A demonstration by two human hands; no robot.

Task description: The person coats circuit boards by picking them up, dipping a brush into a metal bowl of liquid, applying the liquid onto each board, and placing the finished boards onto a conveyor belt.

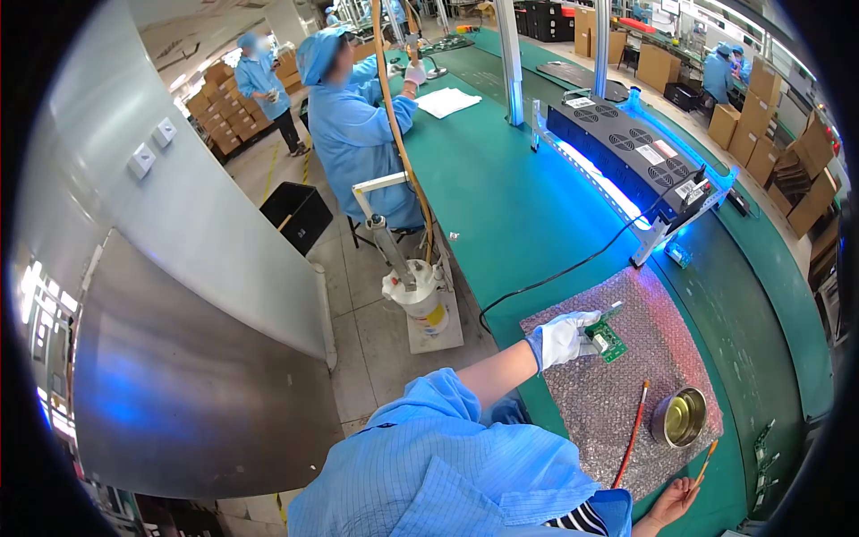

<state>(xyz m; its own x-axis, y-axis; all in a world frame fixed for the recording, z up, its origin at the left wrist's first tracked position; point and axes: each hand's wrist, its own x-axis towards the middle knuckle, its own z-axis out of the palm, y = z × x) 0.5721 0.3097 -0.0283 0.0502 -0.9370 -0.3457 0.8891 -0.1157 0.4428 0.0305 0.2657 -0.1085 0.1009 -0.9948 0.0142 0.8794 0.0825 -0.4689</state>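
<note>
My left hand (pixel 565 339), in a white glove, is closed on the edge of a small green circuit board (pixel 610 347) with a pale component on it. The board is over a sheet of bubble wrap (pixel 586 394). At the lower right, my bare right hand (pixel 676 503) grips a thin brush (pixel 707 463), its tip pointing up and away. Beyond the brush tip stands a round metal cup (pixel 678 419) with yellowish liquid in it. A red-handled brush (pixel 634 431) lies on the bubble wrap, left of the cup.
Ahead, a black lamp unit with fans (pixel 626 143) glows blue over the conveyor belt (pixel 725 295). Its black cable (pixel 559 291) crosses the green table. Several boards (pixel 763 461) lie at the right edge. A co-worker (pixel 358 125) sits farther along; a white bucket (pixel 419 300) stands left.
</note>
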